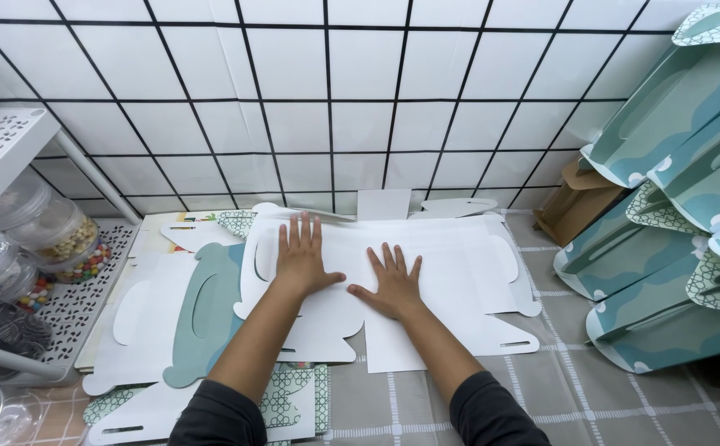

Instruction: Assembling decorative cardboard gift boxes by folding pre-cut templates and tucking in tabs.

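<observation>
Grip state first: both hands are released, fingers spread flat, palms pressing down on a white die-cut cardboard sheet (426, 272) that lies unfolded on the counter (591, 388). Left hand (300, 258) sits on the sheet's left half, right hand (393, 281) just beside it toward the middle, the two thumbs near each other but apart. I see the sheet lying on top of more flat blanks (170, 314), white and teal, fanned out to the left. Below the left forearm, a patterned green-and-white blank (290, 396) pokes out. Far right: folded teal carrier boxes (674, 206), tilted and leaning on each other, with a brown cardboard piece (579, 206) behind them. Far left: a white perforated shelf rack (1, 149) holding clear plastic jars (50, 227) of coloured sweets. Counter has a grey checked cloth; tiled wall (335, 99) behind.
</observation>
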